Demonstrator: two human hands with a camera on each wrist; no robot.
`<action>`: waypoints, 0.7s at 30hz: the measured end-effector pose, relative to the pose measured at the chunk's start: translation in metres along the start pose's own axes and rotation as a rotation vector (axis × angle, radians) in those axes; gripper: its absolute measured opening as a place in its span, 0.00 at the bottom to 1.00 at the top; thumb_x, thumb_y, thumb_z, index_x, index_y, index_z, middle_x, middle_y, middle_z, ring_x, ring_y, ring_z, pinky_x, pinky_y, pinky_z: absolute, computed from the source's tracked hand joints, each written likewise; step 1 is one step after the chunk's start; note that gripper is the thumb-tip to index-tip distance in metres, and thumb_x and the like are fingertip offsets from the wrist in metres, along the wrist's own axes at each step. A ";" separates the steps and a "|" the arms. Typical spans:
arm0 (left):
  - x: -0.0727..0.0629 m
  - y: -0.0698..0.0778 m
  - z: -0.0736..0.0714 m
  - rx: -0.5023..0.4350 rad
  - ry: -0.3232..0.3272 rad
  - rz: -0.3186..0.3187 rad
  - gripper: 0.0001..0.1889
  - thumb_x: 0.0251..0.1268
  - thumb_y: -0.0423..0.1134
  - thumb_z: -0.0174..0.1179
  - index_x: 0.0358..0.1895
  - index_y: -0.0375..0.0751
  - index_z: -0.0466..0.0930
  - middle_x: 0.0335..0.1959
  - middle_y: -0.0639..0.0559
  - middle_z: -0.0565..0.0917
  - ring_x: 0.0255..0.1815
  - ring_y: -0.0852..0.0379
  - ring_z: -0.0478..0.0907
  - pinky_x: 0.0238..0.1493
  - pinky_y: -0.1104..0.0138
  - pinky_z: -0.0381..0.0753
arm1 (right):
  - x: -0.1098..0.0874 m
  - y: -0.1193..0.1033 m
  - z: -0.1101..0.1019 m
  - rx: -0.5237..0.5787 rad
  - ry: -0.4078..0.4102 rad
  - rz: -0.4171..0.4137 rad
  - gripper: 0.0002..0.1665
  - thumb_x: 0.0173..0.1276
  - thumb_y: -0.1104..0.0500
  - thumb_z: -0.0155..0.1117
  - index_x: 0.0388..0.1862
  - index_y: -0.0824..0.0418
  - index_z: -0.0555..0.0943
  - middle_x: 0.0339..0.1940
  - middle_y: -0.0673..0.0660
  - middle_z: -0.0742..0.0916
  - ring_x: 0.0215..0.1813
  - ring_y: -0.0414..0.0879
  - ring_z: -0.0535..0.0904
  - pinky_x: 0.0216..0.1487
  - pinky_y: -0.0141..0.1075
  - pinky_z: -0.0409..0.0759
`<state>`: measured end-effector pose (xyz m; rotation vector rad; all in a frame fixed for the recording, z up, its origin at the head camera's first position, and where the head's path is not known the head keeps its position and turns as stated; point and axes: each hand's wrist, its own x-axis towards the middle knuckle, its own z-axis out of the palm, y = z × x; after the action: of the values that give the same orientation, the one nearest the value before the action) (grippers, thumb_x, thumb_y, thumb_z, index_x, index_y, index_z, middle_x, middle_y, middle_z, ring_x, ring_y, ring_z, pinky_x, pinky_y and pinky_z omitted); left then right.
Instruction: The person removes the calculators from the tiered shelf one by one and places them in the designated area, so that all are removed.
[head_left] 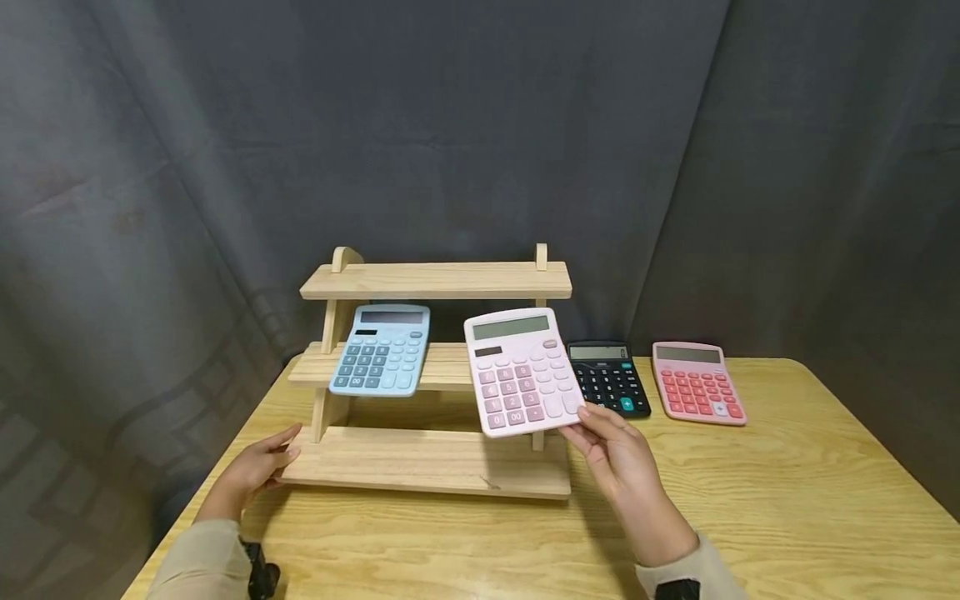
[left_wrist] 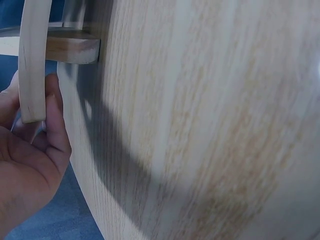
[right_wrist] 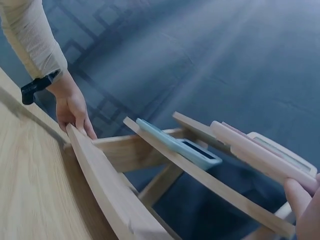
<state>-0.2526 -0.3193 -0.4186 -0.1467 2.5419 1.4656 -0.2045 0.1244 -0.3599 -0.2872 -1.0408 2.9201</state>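
Observation:
My right hand (head_left: 618,454) pinches a light pink calculator (head_left: 517,367) by its lower right corner and holds it up in front of the right side of a three-tier wooden shelf (head_left: 427,458). The right wrist view shows this pink calculator (right_wrist: 260,155) edge-on, apart from the boards. At the left end of the bottom board my left hand (head_left: 255,471) grips the board's edge; in the left wrist view thumb and fingers lie on either side of the board (left_wrist: 33,65). A light blue calculator (head_left: 381,350) rests on the middle tier at the left, tilted.
A black calculator (head_left: 611,383) lies on the wooden table (head_left: 817,500) just right of the shelf, partly hidden behind the pink one. Farther right lies a pink calculator with coral keys (head_left: 697,383). Dark grey curtains (head_left: 450,125) hang behind the table.

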 end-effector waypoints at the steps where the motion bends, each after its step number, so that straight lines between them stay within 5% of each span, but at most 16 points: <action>1: 0.000 0.000 0.000 -0.003 -0.002 0.003 0.27 0.65 0.34 0.44 0.65 0.34 0.47 0.17 0.53 0.57 0.18 0.59 0.56 0.23 0.67 0.60 | -0.001 -0.002 -0.004 0.012 -0.008 0.001 0.19 0.62 0.76 0.42 0.25 0.66 0.80 0.31 0.62 0.80 0.35 0.49 0.78 0.45 0.39 0.70; 21: 0.000 0.001 -0.002 0.012 -0.010 0.005 0.27 0.65 0.35 0.44 0.65 0.35 0.47 0.16 0.54 0.57 0.18 0.59 0.56 0.23 0.67 0.60 | -0.018 -0.035 -0.090 0.289 -0.290 -0.057 0.19 0.65 0.77 0.35 0.35 0.78 0.78 0.36 0.69 0.79 0.42 0.56 0.76 0.44 0.42 0.71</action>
<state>-0.2527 -0.3201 -0.4166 -0.1304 2.5442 1.4494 -0.1716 0.2062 -0.4028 0.1754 -0.6181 3.0642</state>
